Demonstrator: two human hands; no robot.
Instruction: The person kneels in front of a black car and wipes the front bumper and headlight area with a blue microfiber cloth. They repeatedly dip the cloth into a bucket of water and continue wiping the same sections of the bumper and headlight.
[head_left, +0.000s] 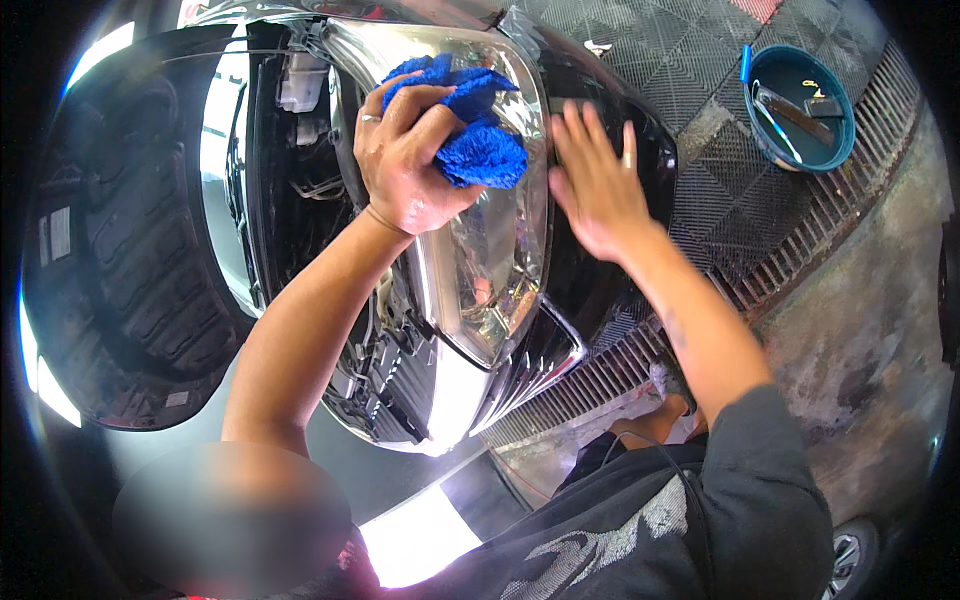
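Note:
My left hand (412, 157) grips a crumpled blue microfiber cloth (484, 154) against the upper part of a car's clear headlight (487, 247). Its skin looks wet, and a ring sits on one finger. The cloth hides part of the lens. To the right, my right hand (600, 184) lies palm down with fingers spread at the black painted body panel (652, 157) beside the headlight. It holds nothing and is slightly blurred; whether the whole palm touches the paint I cannot tell. Below the lens is the chrome-trimmed grille (525, 375).
The raised hood (135, 225) and exposed engine bay (307, 135) are at left. A teal bucket (847, 142) holding water and brush-like tools stands at upper right on black floor tiles (720, 195). A drain grating (810, 255) curves past it. A car wheel (851, 559) shows at lower right.

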